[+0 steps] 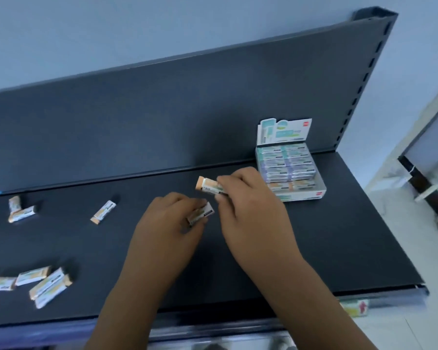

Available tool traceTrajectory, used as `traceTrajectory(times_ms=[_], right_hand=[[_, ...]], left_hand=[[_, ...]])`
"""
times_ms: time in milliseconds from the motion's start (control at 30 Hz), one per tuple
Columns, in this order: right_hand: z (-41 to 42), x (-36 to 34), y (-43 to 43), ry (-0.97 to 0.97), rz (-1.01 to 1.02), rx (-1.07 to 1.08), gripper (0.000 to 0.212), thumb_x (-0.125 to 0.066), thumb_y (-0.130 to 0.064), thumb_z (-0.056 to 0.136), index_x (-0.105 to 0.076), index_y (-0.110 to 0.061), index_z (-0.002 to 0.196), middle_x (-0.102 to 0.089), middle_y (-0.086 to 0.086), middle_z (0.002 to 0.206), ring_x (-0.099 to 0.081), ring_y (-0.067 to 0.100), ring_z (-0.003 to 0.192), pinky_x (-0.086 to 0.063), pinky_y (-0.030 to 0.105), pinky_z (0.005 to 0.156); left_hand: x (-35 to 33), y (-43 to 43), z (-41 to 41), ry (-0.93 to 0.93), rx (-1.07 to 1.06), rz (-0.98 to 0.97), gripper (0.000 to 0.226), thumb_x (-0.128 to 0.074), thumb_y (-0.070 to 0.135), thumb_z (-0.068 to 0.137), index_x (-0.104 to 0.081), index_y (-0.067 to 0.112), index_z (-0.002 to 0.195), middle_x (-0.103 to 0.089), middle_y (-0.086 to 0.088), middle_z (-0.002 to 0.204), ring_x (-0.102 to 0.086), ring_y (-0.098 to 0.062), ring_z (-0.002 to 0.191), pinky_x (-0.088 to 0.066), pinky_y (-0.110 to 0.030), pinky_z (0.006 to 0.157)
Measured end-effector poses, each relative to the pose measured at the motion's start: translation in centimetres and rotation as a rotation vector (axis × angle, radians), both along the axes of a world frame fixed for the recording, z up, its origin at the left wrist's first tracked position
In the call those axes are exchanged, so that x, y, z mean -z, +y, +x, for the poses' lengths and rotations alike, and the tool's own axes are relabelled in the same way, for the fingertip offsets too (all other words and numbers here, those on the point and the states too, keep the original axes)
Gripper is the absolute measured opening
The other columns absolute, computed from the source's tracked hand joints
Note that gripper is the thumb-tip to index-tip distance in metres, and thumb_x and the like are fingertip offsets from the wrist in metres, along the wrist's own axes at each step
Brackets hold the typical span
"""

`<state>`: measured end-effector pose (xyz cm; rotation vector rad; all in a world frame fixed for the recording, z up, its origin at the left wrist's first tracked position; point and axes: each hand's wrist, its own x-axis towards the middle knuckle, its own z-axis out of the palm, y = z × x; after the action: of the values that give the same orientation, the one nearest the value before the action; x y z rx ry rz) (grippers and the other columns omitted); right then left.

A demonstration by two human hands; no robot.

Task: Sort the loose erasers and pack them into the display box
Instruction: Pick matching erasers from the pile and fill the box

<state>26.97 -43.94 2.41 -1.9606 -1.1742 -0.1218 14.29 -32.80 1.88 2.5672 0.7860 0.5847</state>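
- Head view, lower left: loose orange-and-white paper-sleeved erasers lie on the dark grey shelf.
- Centre: left hand pinches one orange eraser; right hand pinches a second orange eraser.
- Step: likely pairing the orange ones.
- Next: carry them to the near-full white cardboard display box, right of centre, probably its front row.

Pale blue painted wall, plain, behind the unit; dark grey metal shop shelf, flat matte deck; dark grey upright back panel rising from its rear edge; slotted dark metal post at the panel's right end; pale floor at right; light-framed glazed cabinet at far right; light soft, even, bluish.
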Motion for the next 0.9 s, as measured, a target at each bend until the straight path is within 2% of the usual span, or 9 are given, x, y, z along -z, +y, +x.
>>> traceTrajectory(times_ms=[333,467,667,900], right_hand=[[7.8,2.7,-7.0,0.027,-0.065,0.088,0.021,-0.064,-0.014,0.094,-0.068,-0.015,0.115,-0.057,-0.003,0.111,-0.060,0.020,0.085,-0.055,0.041,0.069],[10.4,3.0,-8.5,0.024,-0.091,0.132,0.023,-0.067,-0.015,0.093,-0.071,-0.016,0.116,-0.058,-0.004,0.109,-0.060,0.015,0.086,-0.055,0.037,0.072],[12.8,3.1,-9.2,0.050,-0.162,0.158,0.030,-0.068,-0.018,0.092,-0.072,-0.025,0.122,-0.058,-0.009,0.112,-0.059,0.011,0.094,-0.054,0.030,0.079],[15.1,2.5,-8.4,0.045,-0.227,0.155,0.030,-0.071,-0.020,0.090,-0.073,-0.022,0.120,-0.061,-0.006,0.112,-0.062,0.015,0.093,-0.055,0.033,0.081]], left_hand=[[0.5,-5.1,8.3,0.000,0.118,-0.027,0.027,-0.073,0.023,0.087,-0.071,0.033,0.113,-0.060,0.021,0.100,-0.053,-0.008,0.095,-0.044,-0.023,0.080],[0.8,-5.5,11.0,-0.009,0.155,-0.010,0.029,-0.074,0.025,0.087,-0.071,0.032,0.115,-0.061,0.021,0.103,-0.052,-0.007,0.096,-0.043,-0.021,0.081],[1.0,-4.6,13.4,0.024,0.176,0.033,0.027,-0.072,0.024,0.086,-0.070,0.032,0.111,-0.062,0.019,0.103,-0.051,-0.010,0.096,-0.042,-0.025,0.080],[1.3,-3.5,15.1,0.103,0.251,0.042,0.031,-0.073,0.022,0.084,-0.072,0.033,0.114,-0.063,0.019,0.106,-0.048,-0.010,0.099,-0.046,-0.028,0.081]])
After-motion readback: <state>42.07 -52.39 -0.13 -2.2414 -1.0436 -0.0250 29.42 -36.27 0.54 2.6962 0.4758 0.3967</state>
